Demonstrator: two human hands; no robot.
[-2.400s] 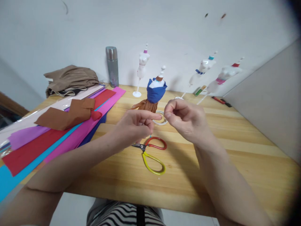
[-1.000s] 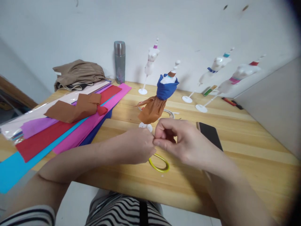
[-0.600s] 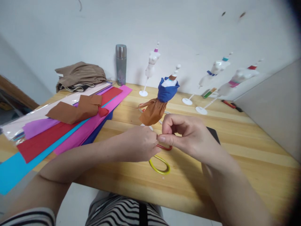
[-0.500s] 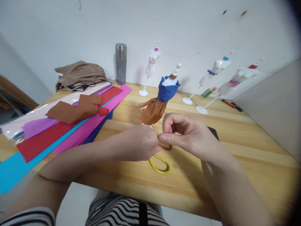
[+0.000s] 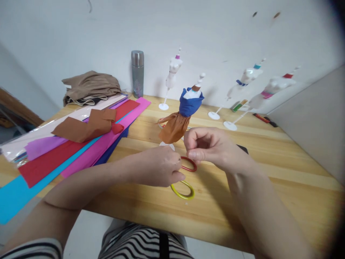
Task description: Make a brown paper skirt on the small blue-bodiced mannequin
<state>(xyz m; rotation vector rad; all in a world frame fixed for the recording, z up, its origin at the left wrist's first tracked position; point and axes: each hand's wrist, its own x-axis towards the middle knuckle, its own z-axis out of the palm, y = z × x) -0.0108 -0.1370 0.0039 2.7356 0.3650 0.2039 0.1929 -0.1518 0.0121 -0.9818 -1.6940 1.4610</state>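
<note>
My left hand hovers palm down over the table, fingers curled together; whatever they may hold is hidden. Just right of it, a small gap away, my right hand pinches thumb against forefinger, with anything between them too small to name. Below and between the hands lie a red loop and a yellow loop, the yellow one partly covered by my left hand. Behind the hands a small mannequin stands, dressed in a blue top and a gathered brown skirt.
Coloured sheets, including a red sheet, pile up at left. Behind are folded brown cloth and a thermos. White mannequins stand along the wall, several in all. A dark flat object lies beyond my right wrist.
My hands, touching at the fingertips before, have drawn slightly apart. The left thumb now points lower, and more of the red loop shows between them.
</note>
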